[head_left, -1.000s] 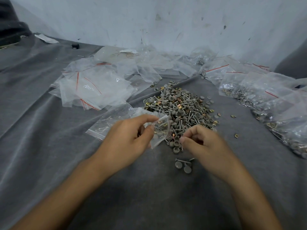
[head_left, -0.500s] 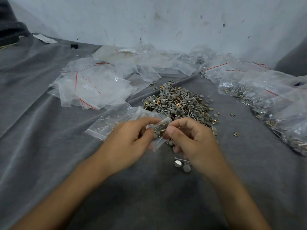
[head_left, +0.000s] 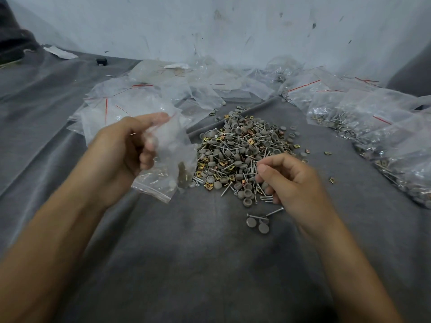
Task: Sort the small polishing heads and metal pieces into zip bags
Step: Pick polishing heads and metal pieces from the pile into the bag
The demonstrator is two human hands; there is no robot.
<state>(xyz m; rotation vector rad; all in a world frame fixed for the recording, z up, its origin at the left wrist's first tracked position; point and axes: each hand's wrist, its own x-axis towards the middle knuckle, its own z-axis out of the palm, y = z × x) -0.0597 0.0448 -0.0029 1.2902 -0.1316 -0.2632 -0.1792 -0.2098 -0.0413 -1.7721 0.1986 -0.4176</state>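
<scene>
The pile [head_left: 242, 150] of grey polishing heads, thin metal pins and small gold pieces lies heaped on the grey cloth [head_left: 186, 264], and I place everything else from it. Just left of the pile, my left hand [head_left: 121, 155] holds up a clear zip bag [head_left: 172, 159], with my thumb and curled fingers pinching its upper part. The bag hangs blurred, with a few dark pieces low inside it. At the pile's near right edge, my right hand [head_left: 289, 180] rests with its fingers curled and its thumb and forefinger drawn together over the pins. I cannot tell whether anything is caught between them. Just in front of the pile, by my right wrist, a few loose heads [head_left: 256, 223] and pins lie apart from the rest. A stray gold piece [head_left: 331, 180] lies to the right of the pile. Left of and behind the pile lie flat empty bags [head_left: 130, 106] with red seal lines. To its right lie filled bags [head_left: 384, 136], stacked against one another. Beyond the pile stands a scuffed white wall [head_left: 210, 26].
</scene>
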